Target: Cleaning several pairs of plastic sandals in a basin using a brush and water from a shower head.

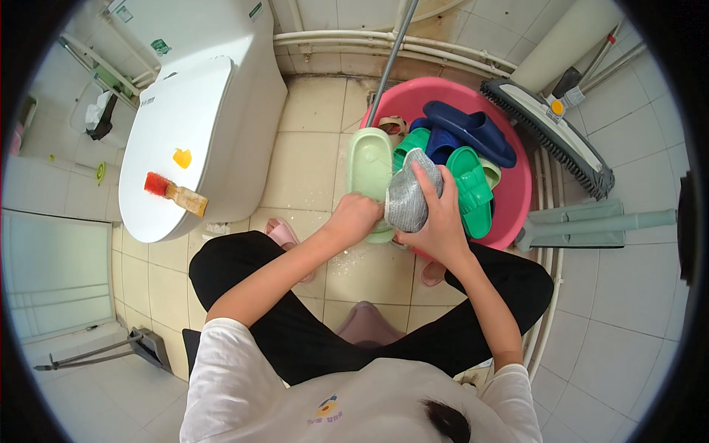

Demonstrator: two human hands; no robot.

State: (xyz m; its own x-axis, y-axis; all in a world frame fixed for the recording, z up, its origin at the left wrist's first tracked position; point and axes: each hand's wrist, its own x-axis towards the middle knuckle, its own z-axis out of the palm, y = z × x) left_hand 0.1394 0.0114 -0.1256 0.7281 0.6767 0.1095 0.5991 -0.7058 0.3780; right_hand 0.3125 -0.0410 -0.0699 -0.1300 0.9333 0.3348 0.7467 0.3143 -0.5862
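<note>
My right hand (437, 221) holds a grey scouring cloth (412, 194), with its fingers spread over the cloth's right side. Just left of the cloth, my left hand (359, 217) is closed over the lower part of a light green slipper (370, 163); its fingertips are hidden, so what they grip does not show. The slipper lies along the left rim of a pink basin (518, 194). In the basin are several slippers, among them a green slipper (471, 194) and a dark blue slipper (471, 130). Thin streaks, like water, cross the light green slipper.
A scrub brush with red bristles (177, 194) and a yellow blob (182, 158) rest on the closed toilet lid (166, 127). A metal pole (390, 66) leans over the basin. A grey-bristled floor brush (554, 133) and a pale green tool (598, 223) stand at the right. Wet tiles lie below.
</note>
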